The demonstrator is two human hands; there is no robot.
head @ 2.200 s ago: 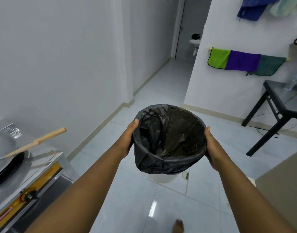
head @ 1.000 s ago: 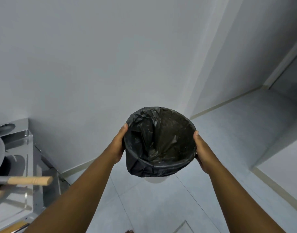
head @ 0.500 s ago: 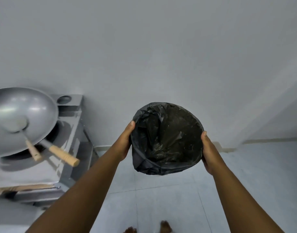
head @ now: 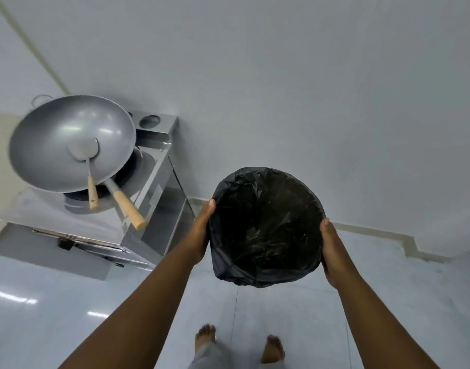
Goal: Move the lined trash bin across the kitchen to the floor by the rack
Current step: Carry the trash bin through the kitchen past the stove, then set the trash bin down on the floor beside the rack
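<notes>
grip: left hand [head: 199,235] and right hand [head: 332,251] fingers just press the lined trash bin [head: 266,227] sides
risk: slick liner could slip, bin drops toward bare feet [head: 206,339]

— What sort of room is this?
— A kitchen, plain and domestic-looking. A steel stove stand [head: 154,209] sits against a bare white wall [head: 281,75], with a big metal wok [head: 55,145] on its burner.
— Anything else?
— A wooden-handled ladle [head: 88,166] rests in the wok, and the floor is glossy pale tile [head: 55,302].
</notes>
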